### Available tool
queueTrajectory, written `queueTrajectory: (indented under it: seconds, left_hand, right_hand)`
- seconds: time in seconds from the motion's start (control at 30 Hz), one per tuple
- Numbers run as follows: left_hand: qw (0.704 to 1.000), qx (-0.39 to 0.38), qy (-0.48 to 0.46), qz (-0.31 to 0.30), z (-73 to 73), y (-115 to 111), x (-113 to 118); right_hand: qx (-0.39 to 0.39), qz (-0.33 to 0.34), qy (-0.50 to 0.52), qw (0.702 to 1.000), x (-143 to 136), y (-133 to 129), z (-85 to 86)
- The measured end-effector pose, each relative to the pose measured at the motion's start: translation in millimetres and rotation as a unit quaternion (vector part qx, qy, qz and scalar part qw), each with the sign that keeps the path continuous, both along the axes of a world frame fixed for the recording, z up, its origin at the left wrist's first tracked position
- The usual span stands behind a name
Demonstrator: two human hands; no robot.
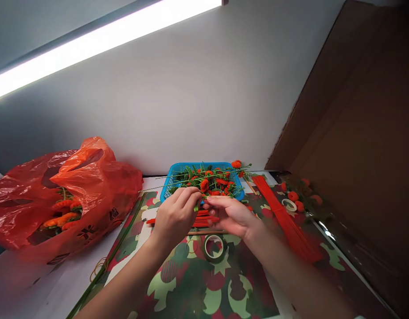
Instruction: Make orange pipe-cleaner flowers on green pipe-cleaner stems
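Observation:
My left hand (179,212) and my right hand (231,215) meet in front of a blue basket (164,188). Pinched between the fingers of my left hand is a small green piece (196,206), perhaps tape or a leaf. The fingertips of my right hand close on a thin green stem beside it, with a bit of orange at the fingertips. Orange flowers (204,185) with green stems fill the basket. Below the hands, a roll of dark green tape (214,248) lies on the patterned mat (191,283). Red strips (204,218) lie partly hidden behind the hands.
A red plastic bag (101,190) with orange flowers stands at the left. Long green stems (114,252) lie beside it. To the right are a red bundle of strips (280,212), a white ring (289,204), more orange flowers (293,196) and a cardboard panel (353,110).

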State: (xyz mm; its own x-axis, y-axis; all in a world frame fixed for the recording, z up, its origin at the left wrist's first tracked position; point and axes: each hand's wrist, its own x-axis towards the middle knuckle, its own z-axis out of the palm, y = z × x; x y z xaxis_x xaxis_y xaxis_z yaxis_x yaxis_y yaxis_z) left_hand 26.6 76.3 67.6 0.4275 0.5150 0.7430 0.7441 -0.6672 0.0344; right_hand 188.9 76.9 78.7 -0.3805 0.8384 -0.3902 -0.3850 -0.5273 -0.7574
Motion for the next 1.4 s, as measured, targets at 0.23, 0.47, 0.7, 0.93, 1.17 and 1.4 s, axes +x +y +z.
queueTrajectory:
  seconds: [0.23, 0.47, 0.7, 0.93, 1.17, 1.4]
  left_hand:
    - [0.823, -0.495, -0.241, -0.139, 20.8, -2, -12]
    - [0.491, -0.745, -0.366, -0.267, 13.0, 6, -21]
    - [0.579, -0.641, -0.459, -0.206, 11.0, 5, -11]
    - [0.660, -0.540, -0.489, -0.184, 7.9, 5, -5]
    - [0.687, -0.532, -0.462, -0.177, 3.3, 9, -7]
    - [0.778, -0.461, -0.393, -0.169, 1.2, 8, -6]
  right_hand:
    - [0.614, 0.001, -0.300, 0.730, 19, 5, 9.1]
    - [0.719, 0.028, -0.338, 0.607, 29, 2, 17.4]
    - [0.684, -0.186, -0.388, 0.589, 18, 1, 7.0]
    - [0.693, -0.151, -0.394, 0.585, 17, 2, 0.3]
    - [0.728, -0.063, -0.394, 0.557, 21, 3, 4.5]
    - [0.670, -0.006, -0.423, 0.609, 39, 11, 14.7]
